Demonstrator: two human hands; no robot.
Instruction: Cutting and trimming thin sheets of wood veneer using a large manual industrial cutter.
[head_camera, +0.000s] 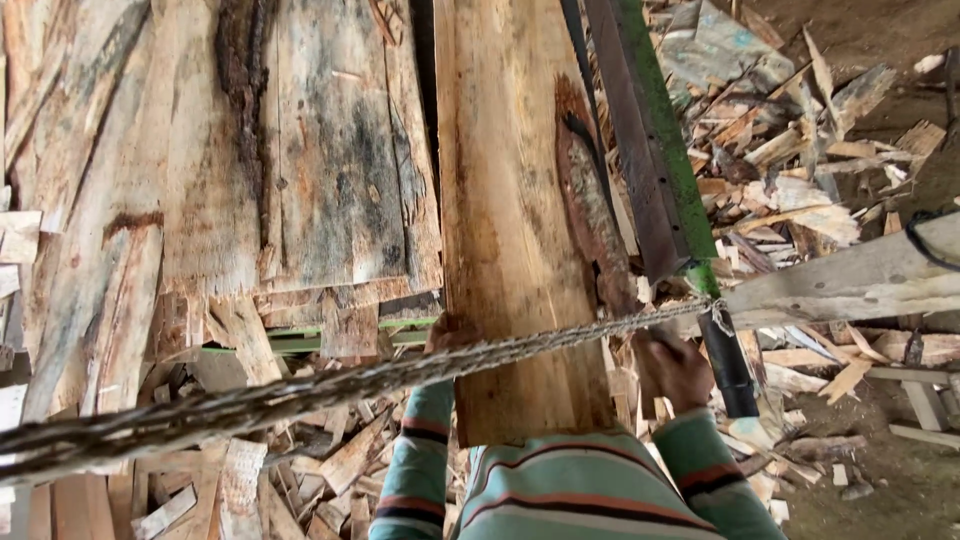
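A long pale wooden plank (505, 200) with a dark bark strip along its right edge runs away from me in the middle of the view. My left hand (442, 335) clasps its left edge near the close end, mostly hidden behind the plank and a rope. On the bark edge at the right, my right hand (680, 372) is closed around the plank. Both forearms wear teal sleeves with red and white stripes.
A twisted rope (300, 390) crosses diagonally in front of my hands, tied at a green-edged metal beam (655, 150) with a black tube (730, 365) below it. Weathered boards (300, 150) are stacked at the left. Wood scraps (790, 150) cover the ground at the right, under a grey wooden rail (850, 285).
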